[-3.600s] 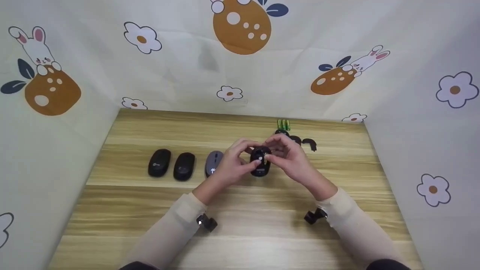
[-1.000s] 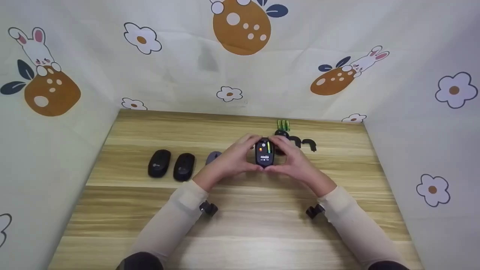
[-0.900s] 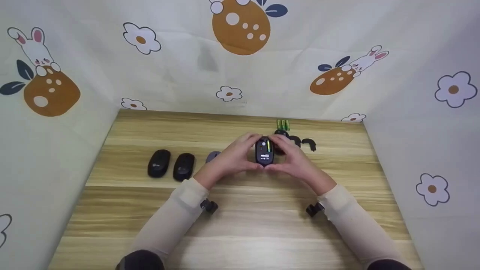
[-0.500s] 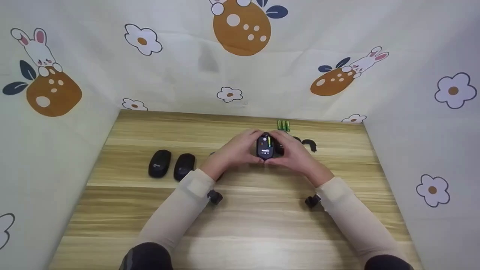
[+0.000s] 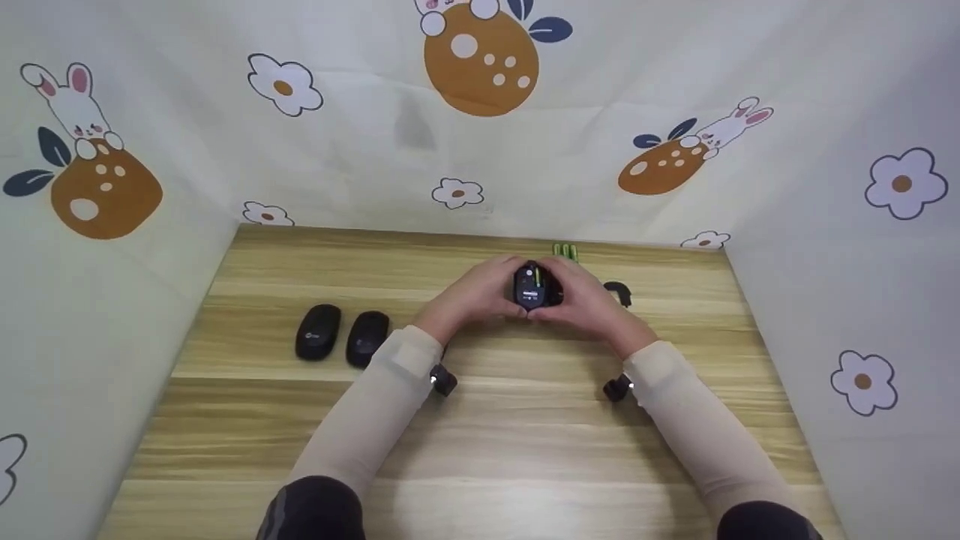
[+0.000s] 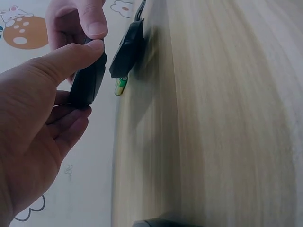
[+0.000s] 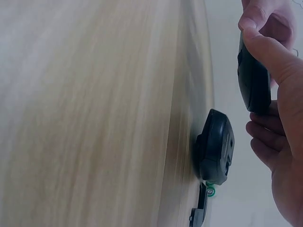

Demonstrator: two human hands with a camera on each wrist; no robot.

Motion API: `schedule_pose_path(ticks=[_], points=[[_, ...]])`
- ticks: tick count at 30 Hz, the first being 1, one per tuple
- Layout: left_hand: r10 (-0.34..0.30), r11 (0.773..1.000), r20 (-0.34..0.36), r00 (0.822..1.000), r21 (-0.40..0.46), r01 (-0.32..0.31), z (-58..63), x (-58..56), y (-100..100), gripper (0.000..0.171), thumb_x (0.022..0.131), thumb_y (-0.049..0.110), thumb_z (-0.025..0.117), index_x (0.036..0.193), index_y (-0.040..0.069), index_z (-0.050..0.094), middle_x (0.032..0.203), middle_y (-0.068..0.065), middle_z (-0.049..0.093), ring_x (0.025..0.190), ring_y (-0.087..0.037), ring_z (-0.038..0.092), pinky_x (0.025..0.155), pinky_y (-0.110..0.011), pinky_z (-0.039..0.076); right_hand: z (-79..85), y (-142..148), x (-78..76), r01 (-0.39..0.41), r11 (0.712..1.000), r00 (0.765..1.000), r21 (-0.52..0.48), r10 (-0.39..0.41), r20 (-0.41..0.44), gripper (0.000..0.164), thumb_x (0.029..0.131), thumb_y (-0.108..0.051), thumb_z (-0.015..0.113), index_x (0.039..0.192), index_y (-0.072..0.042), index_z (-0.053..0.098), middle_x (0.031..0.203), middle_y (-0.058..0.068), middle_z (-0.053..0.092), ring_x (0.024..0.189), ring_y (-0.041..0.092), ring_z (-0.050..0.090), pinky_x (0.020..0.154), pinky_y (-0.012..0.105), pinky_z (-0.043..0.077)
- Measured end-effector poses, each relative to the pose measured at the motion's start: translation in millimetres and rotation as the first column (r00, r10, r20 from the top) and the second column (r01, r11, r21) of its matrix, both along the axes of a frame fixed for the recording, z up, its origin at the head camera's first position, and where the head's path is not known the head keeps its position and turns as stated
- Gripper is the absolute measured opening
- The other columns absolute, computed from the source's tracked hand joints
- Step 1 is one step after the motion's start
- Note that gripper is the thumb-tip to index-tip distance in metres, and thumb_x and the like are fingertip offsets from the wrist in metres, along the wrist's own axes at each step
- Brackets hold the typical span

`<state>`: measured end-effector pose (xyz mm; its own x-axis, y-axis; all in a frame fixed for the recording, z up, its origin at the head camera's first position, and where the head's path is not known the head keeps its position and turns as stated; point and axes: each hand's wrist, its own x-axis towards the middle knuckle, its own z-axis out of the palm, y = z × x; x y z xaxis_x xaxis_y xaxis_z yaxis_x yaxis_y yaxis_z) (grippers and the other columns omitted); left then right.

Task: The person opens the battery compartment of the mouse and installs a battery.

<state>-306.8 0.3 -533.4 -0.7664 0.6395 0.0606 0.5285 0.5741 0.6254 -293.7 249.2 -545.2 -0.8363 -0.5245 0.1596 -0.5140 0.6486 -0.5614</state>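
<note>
"Left hand (image 5: 480,292), what does it grip?"

"It pinches a black computer mouse (image 5: 530,289), thumb at the near end, fingers at the far end. The right hand (image 5: 589,298) holds the other side the same way."

"What is largest around them?"

"Pale cloth backdrop (image 5: 360,150) printed with rabbits and orange fruits, then the wood-grain tabletop (image 5: 525,450)."

"Where is that mouse?"

"Between both hands, raised off the tabletop, underside toward the head camera."

"Other mice?"

"Two black mice (image 5: 318,332) lie side by side, left of the left hand. One upturned mouse (image 7: 217,150) lies near the right hand."

"Smaller things?"

"Curved black cover (image 5: 621,291) just beside the right hand; three green batteries (image 5: 565,251) near the backdrop; one yellow-green battery (image 5: 538,276) in the held mouse's slot."
</note>
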Motion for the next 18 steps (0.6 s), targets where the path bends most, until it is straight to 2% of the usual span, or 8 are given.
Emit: schedule_pose_path(ticks=[8, 18], points=[[-0.004, 1.000, -0.016, 1.000, -0.014, 0.004, -8.9, -6.9, 4.3, 0.085, 0.082, 0.020, 0.098, 0.155, 0.005, 0.057, 0.150, -0.013, 0.064, 0.140, -0.031, 0.060, 0.124, -0.043, 0.043, -6.6, 0.6, -8.7, -0.005, 0.999, 1.000, 0.035, 0.005, -0.020, 0.092, 0.082, -0.048, 0.098, 0.154, -0.006, 0.059, 0.149, 0.012, 0.063, 0.140, 0.032, 0.055, 0.123, 0.050, 0.042], [0.000, 0.999, -0.016, 1.000, -0.034, -0.001, -16.1, -13.2, 13.4, 0.084, 0.082, 0.021, 0.099, 0.153, 0.004, 0.058, 0.148, -0.014, 0.065, 0.140, -0.031, 0.060, 0.125, -0.042, 0.043, -14.0, 1.3, -17.2, -0.017, 0.998, 0.999, 0.064, 0.020, -0.041, 0.092, 0.079, -0.042, 0.101, 0.152, -0.002, 0.061, 0.147, 0.015, 0.066, 0.141, 0.037, 0.054, 0.124, 0.052, 0.039]])
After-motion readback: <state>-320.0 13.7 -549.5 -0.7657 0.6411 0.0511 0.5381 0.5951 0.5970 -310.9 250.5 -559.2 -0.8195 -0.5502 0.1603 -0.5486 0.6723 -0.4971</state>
